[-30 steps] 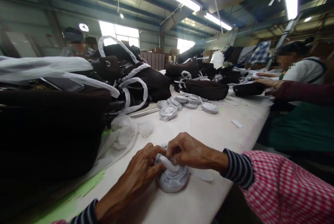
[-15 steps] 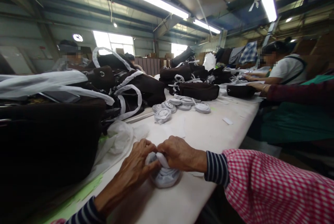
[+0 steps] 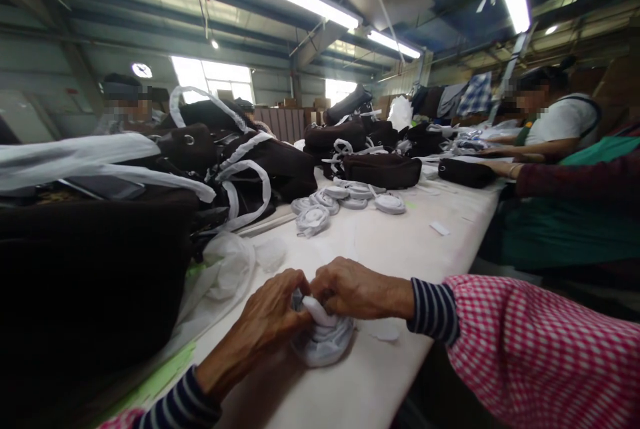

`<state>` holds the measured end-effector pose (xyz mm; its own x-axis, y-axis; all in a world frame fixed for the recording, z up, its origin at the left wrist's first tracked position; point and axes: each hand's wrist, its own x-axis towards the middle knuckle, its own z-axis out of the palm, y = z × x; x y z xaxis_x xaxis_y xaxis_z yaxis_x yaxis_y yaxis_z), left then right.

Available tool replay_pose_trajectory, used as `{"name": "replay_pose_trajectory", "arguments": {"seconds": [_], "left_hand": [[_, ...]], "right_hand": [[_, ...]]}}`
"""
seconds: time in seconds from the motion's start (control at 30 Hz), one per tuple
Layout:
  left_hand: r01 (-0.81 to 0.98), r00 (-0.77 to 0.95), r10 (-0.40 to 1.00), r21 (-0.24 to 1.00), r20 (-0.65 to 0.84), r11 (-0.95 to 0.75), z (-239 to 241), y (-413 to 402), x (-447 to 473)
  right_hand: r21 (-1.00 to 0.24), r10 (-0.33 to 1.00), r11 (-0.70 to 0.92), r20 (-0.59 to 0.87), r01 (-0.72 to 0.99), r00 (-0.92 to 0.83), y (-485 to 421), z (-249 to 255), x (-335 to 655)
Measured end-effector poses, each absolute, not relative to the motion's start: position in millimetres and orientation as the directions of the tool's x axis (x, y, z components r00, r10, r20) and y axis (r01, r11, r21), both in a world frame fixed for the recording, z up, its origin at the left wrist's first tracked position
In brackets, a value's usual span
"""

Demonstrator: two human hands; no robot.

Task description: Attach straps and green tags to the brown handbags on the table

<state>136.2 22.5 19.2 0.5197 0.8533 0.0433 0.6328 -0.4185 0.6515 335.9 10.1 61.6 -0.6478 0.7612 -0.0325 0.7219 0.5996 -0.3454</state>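
Observation:
A strap coiled up in white wrapping [image 3: 325, 350] rests on the white tabletop [image 3: 390, 249] close in front of me. My left hand [image 3: 270, 309] is curled round its left side, with the thumb pressed on the strap. From the right, my right hand [image 3: 347, 288] pinches the coil's upper part with bent fingers. My fingers hide part of the strap between the hands. Farther along the table lie several similar wrapped coils [image 3: 313, 220].
A large dark bag [image 3: 95, 269] with white-wrapped handles stands at left, beside crumpled clear plastic [image 3: 225, 269]. More dark bags [image 3: 383, 170] are piled behind the coils. A co-worker's sleeve [image 3: 560, 178] and hand reach a small dark pouch [image 3: 466, 173] on the right.
My hands and the coil sit slightly farther right in view. My right hand's fingers have shifted on the strap, and more of its white end shows between my hands.

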Motion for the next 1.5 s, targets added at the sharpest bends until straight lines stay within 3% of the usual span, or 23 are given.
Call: {"name": "replay_pose_trajectory", "arguments": {"seconds": [0.27,0.4,0.6,0.73,0.93,1.03,1.13,1.2,1.27,1.4,1.5], "left_hand": [[0.597,0.540,0.837,0.660,0.089,-0.456,14,22,137],[0.585,0.529,0.845,0.684,0.086,-0.436,13,22,139],[0.719,0.379,0.925,0.629,0.001,-0.295,19,18,153],[0.694,0.412,0.906,0.611,0.095,-0.379,12,17,154],[0.655,0.391,0.910,0.654,0.137,-0.379,5,14,150],[0.636,0.364,0.925,0.697,0.108,-0.332,8,10,150],[0.626,0.357,0.927,0.708,0.113,-0.328,12,8,151],[0.623,0.367,0.920,0.697,0.140,-0.355,13,6,150],[0.612,0.380,0.910,0.692,0.166,-0.382,14,6,149],[0.593,0.385,0.903,0.699,0.191,-0.401,12,9,148],[0.603,0.369,0.911,0.698,0.184,-0.385,10,11,148]], "right_hand": [[-0.313,0.788,0.582,-0.010,0.750,-0.615,15,50,332],[-0.219,0.798,0.593,0.030,0.775,-0.602,14,50,336],[-0.147,0.810,0.563,-0.096,0.813,-0.579,15,52,339],[-0.122,0.819,0.564,-0.045,0.817,-0.572,16,41,336],[-0.203,0.832,0.541,-0.018,0.816,-0.555,21,38,340],[-0.362,0.785,0.573,-0.015,0.736,-0.619,24,46,352],[-0.472,0.749,0.640,0.212,0.606,-0.627,18,57,364],[-0.397,0.699,0.715,0.389,0.575,-0.600,7,64,368],[-0.207,0.586,0.802,0.457,0.560,-0.669,-4,69,367],[0.237,0.337,0.868,0.364,0.437,-0.868,-12,63,363],[0.415,0.244,0.820,0.370,0.395,-0.896,-3,51,362]]}}
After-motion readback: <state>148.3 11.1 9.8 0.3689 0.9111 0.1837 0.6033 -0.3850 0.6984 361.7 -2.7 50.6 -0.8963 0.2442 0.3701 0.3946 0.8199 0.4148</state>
